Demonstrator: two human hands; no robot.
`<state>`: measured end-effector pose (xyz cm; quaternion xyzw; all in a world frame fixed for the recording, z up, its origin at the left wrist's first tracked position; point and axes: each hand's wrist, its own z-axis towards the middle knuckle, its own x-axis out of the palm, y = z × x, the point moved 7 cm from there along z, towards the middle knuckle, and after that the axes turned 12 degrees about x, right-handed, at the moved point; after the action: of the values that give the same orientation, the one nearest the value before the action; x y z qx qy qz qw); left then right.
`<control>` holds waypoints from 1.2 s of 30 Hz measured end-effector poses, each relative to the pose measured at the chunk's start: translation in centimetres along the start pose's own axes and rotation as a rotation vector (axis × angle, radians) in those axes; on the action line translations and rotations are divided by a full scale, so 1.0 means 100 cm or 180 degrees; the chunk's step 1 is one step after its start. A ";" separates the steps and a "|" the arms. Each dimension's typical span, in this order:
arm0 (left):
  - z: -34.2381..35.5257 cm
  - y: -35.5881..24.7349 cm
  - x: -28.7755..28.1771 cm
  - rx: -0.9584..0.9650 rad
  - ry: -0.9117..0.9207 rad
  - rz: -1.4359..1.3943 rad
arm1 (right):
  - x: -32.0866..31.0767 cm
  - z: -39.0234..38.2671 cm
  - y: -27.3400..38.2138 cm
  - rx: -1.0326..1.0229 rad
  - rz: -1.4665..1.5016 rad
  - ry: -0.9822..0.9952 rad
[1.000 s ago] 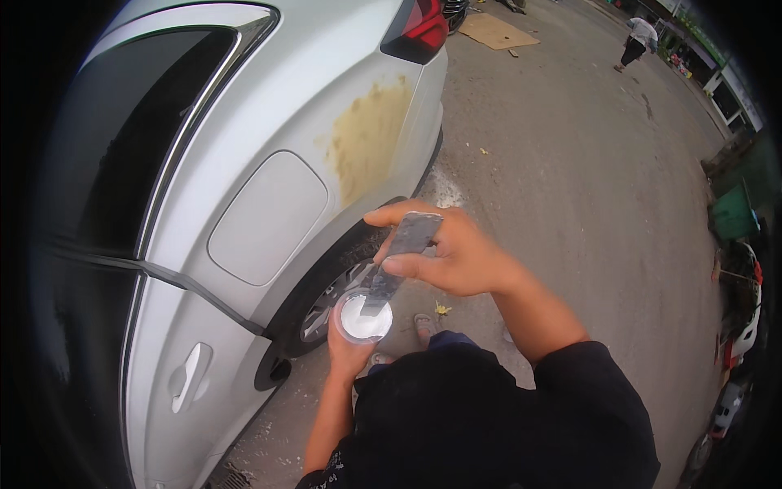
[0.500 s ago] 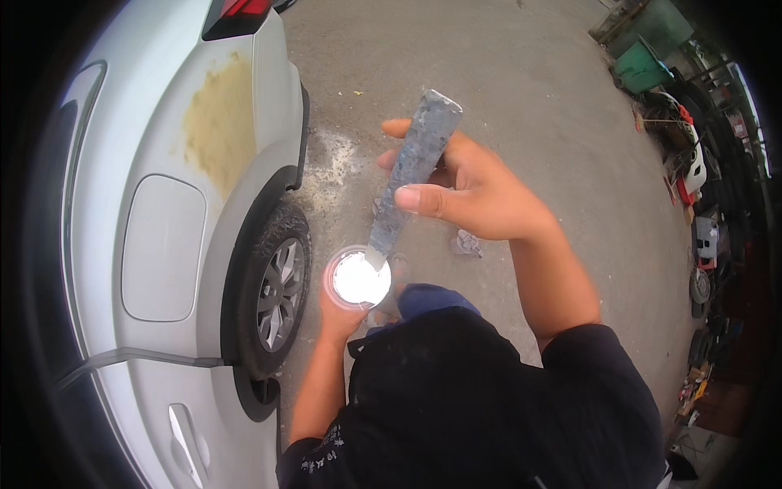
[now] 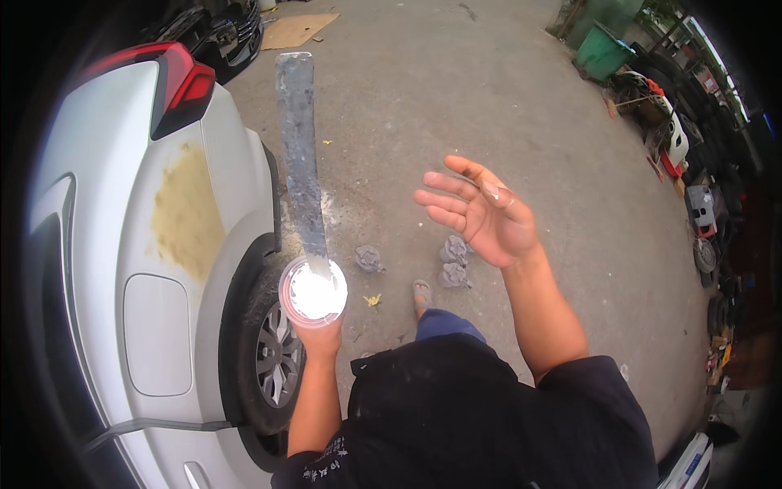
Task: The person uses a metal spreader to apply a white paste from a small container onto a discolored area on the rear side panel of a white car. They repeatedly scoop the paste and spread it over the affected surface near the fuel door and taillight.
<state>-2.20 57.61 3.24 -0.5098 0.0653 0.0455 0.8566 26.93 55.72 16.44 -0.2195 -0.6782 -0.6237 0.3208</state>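
Observation:
My left hand [image 3: 321, 337] is wrapped round a clear plastic cup [image 3: 285, 298] from below, partly hidden by it. Glaring white material [image 3: 314, 292], perhaps paint, shows inside the cup. A long flat grey mixing stick [image 3: 300, 147], speckled with dried paint, stands in the cup with its lower end in the white. To its right, apart from the stick and the cup, my right hand [image 3: 491, 218] is open, palm showing, fingers spread and dark smudges on the thumb side. The white car [image 3: 122, 212] at the left carries a tan sanded patch [image 3: 189, 212] behind its fuel flap.
The car's rear wheel [image 3: 278, 359] is close beside my left forearm. Crumpled grey wads [image 3: 454, 275] lie on the concrete floor [image 3: 456, 81]. Cardboard [image 3: 300, 31] lies at the far left. A green bin [image 3: 603, 53] and piled car parts [image 3: 676, 143] line the right side.
My right hand has let go of the mixing stick and opened. The cup with the stick has shifted left in view, and more of the car's rear shows as the view moved.

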 end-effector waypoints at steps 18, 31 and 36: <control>0.085 -0.006 0.073 -0.0141 -0.1473 0.0468 | -0.214 0.096 0.018 0.0974 -0.0435 -0.0876; 0.133 0.028 0.065 -0.0092 -0.1930 0.1181 | -0.230 0.207 -0.002 0.1811 -0.0601 -0.0548; 0.145 0.035 0.069 -0.0239 -0.2205 0.1560 | -0.231 0.265 -0.005 0.2008 -0.0727 -0.0207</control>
<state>5.08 72.06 5.97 -0.4647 -0.1087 0.4186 0.7726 38.39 84.21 -0.69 -0.0517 -0.8679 -0.4077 0.2792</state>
